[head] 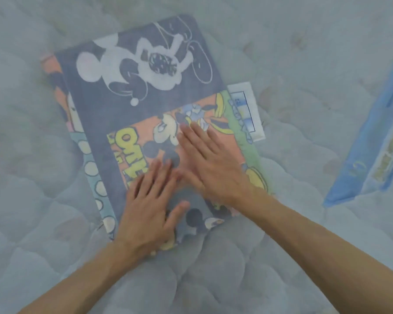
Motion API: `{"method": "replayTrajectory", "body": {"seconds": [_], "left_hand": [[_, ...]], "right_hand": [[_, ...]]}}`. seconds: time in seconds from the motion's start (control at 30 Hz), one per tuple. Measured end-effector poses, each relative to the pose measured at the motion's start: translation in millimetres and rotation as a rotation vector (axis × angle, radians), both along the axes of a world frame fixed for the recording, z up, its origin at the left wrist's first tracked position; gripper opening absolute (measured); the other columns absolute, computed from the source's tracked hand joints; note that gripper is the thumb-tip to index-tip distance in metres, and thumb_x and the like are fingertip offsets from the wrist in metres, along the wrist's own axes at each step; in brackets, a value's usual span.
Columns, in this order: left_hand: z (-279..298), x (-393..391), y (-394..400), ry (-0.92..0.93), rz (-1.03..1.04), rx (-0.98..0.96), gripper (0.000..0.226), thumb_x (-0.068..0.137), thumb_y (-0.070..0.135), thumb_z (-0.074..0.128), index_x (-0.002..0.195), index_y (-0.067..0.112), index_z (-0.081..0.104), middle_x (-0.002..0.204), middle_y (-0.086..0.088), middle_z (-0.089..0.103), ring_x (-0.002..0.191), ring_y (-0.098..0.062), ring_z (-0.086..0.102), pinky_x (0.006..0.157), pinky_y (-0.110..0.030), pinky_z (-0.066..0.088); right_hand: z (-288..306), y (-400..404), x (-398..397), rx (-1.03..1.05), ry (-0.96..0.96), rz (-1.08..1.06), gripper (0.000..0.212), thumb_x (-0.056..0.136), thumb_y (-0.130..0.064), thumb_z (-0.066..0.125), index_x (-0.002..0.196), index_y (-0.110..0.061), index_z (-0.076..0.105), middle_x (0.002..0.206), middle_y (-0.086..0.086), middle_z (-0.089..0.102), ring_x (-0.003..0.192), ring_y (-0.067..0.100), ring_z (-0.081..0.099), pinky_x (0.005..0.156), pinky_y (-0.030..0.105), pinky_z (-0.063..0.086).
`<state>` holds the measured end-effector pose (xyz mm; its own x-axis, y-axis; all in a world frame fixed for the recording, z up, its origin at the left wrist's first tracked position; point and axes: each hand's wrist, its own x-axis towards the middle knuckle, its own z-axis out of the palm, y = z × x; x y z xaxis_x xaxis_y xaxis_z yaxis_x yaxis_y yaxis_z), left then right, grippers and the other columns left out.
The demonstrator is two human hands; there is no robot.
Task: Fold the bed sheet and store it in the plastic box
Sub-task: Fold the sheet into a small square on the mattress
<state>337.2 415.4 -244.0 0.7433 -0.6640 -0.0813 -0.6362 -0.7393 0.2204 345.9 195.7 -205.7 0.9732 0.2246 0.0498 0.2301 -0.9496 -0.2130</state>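
The bed sheet (114,103), blue-grey with cartoon mouse prints and an orange panel, lies folded into a flat rectangle on the quilted mattress (304,53). My left hand (150,207) rests flat on its near edge, fingers spread. My right hand (211,164) lies flat on the orange panel just to the right, fingers spread and pointing away. Both palms press down on the cloth and grip nothing. No plastic box is in view.
A white label or card (247,109) pokes out from under the sheet's right edge. A blue plastic package (377,143) lies on the mattress at the far right. The whole view is hazy.
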Motion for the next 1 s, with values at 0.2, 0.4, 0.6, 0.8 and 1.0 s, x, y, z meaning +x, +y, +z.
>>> {"method": "replayTrajectory", "body": {"seconds": [0.2, 0.4, 0.6, 0.8, 1.0], "left_hand": [[-19.6, 128.2, -4.3, -0.039, 0.382, 0.128, 0.075, 0.104, 0.060, 0.019, 0.164, 0.014, 0.018, 0.172, -0.006, 0.012, 0.160, -0.024, 0.009, 0.129, -0.050, 0.008], [-6.7, 172.9, -19.1, -0.012, 0.655, 0.077, 0.073, 0.105, 0.057, 0.020, 0.163, 0.012, 0.022, 0.170, -0.008, 0.019, 0.159, -0.026, 0.014, 0.129, -0.052, 0.007], [17.0, 321.7, 0.5, 0.078, 0.738, -0.068, 0.073, 0.103, 0.057, 0.038, 0.161, 0.015, 0.023, 0.169, -0.007, 0.023, 0.158, -0.029, 0.015, 0.125, -0.060, 0.007], [44.0, 391.4, 51.5, 0.324, 0.453, 0.104, 0.110, 0.051, 0.094, 0.061, 0.137, 0.026, 0.052, 0.137, -0.006, 0.050, 0.129, -0.033, 0.047, 0.108, -0.051, 0.040], [49.1, 399.3, 66.1, 0.380, 0.307, 0.119, 0.096, 0.056, 0.069, 0.088, 0.133, 0.028, 0.047, 0.125, 0.001, 0.049, 0.118, -0.026, 0.046, 0.099, -0.051, 0.046]], "right_hand": [[-37.7, -73.3, 64.4, -0.104, 0.226, -0.281, 0.076, 0.101, -0.062, 0.023, 0.160, -0.015, 0.012, 0.168, 0.000, 0.002, 0.154, 0.015, -0.005, 0.125, 0.044, 0.002], [-18.9, -115.7, 84.7, -0.076, 0.348, -0.415, 0.078, 0.100, -0.060, 0.018, 0.160, -0.011, 0.011, 0.168, 0.002, 0.001, 0.154, 0.016, -0.005, 0.125, 0.045, 0.000], [21.5, -105.0, 282.4, 0.375, 0.360, -0.404, 0.071, 0.092, -0.033, 0.061, 0.154, -0.027, 0.027, 0.157, 0.003, 0.036, 0.138, 0.024, 0.042, 0.108, 0.037, 0.037], [40.6, -103.2, 382.5, 0.266, 0.779, -0.255, 0.038, 0.070, -0.003, 0.074, 0.103, -0.021, 0.068, 0.113, 0.005, 0.060, 0.097, 0.027, 0.060, 0.078, 0.035, 0.051], [44.4, -110.4, 387.5, 0.079, 0.835, -0.134, 0.055, 0.067, -0.008, 0.082, 0.112, -0.024, 0.055, 0.111, 0.003, 0.053, 0.094, 0.023, 0.056, 0.080, 0.039, 0.051]]}}
